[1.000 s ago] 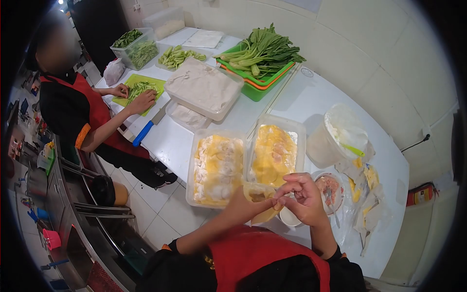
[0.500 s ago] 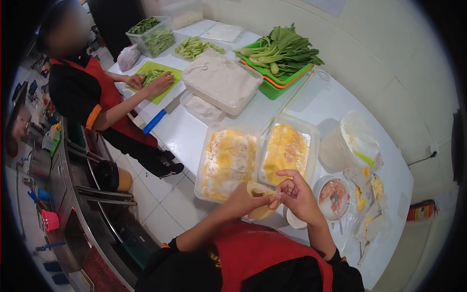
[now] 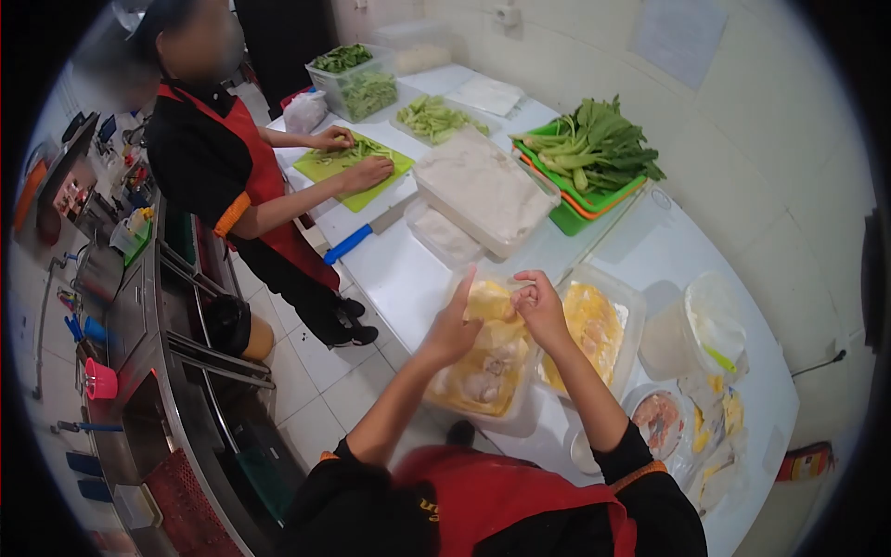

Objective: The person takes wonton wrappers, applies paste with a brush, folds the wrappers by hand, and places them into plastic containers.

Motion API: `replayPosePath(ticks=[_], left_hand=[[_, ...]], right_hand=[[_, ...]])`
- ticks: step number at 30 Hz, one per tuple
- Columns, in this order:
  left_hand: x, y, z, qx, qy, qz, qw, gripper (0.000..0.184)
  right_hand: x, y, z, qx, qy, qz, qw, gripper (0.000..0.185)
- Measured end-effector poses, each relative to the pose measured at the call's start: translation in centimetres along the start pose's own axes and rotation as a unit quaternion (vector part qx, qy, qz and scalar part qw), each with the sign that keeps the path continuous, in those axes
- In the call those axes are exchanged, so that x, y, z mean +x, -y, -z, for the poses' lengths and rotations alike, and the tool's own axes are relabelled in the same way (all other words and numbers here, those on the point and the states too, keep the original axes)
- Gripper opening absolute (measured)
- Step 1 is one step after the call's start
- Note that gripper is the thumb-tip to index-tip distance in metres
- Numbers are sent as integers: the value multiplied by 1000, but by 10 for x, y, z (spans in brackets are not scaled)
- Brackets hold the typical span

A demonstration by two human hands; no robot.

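My left hand (image 3: pixel 452 330) and my right hand (image 3: pixel 540 308) are raised over the left plastic tub (image 3: pixel 527 405). Between them is a thin yellow dough wrapper (image 3: pixel 492 302). My left hand holds its left side, fingers pointing up and thumb turned inward. The fingertips of my right hand pinch its right edge. Below lie floured yellow pieces with pale lumps (image 3: pixel 484 379) in the tub; my hands partly hide them. Beside it, a second tub (image 3: pixel 634 320) holds more floured yellow dough pieces.
At right stand a bowl of pinkish filling (image 3: pixel 657 420), a white bucket (image 3: pixel 682 330) and a small cup (image 3: pixel 585 453). Farther back are a lidded tub (image 3: pixel 487 190), green trays of leafy greens (image 3: pixel 589 153) and a blue-handled knife (image 3: pixel 351 243). A co-worker handles cut greens on a green board (image 3: pixel 325 167).
Both hands have moved up and away from my body, from the tubs' near edge to over the left tub, with the wrapper. The view has shifted. The co-worker's hands remain at the board.
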State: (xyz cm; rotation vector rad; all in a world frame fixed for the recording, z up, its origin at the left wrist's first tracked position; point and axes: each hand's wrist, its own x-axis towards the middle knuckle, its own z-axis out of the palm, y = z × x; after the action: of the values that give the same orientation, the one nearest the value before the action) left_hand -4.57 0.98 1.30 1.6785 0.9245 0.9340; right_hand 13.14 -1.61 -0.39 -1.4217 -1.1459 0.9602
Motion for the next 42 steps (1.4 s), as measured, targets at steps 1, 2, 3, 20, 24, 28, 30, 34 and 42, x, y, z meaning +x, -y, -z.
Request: replayPosePath(ticks=[1,2,3,20,24,28,30,34,42], left_hand=[[8,3,3,21,22,-17,999,58],[17,11,5,43,44,-34,998,61],[26,19,6,64,67,-50,994,63],[37,14,5,173,67,38,982,44],[23,-5,1,338,85,14,937,53],[18,17,0,395,181,7,901,62],[3,2,-6,469,199,1,860,66],[-2,-2,-8,460,214,39,861,76],[-6,-20,-9,417,157,6,895,76]], right_hand=[[16,-3,0,-47,-7,22,999,33],[26,-5,-1,-115,-17,41,992,32],[32,-2,0,-157,-9,64,985,32],[31,-13,-21,-374,128,212,894,31],[24,-9,-9,-352,40,298,886,30],[-8,19,50,-281,-96,155,942,27],[-30,25,93,-350,-92,46,931,23],[-78,29,108,-426,-54,-96,898,26],[-88,-15,88,-472,-121,-87,869,38]])
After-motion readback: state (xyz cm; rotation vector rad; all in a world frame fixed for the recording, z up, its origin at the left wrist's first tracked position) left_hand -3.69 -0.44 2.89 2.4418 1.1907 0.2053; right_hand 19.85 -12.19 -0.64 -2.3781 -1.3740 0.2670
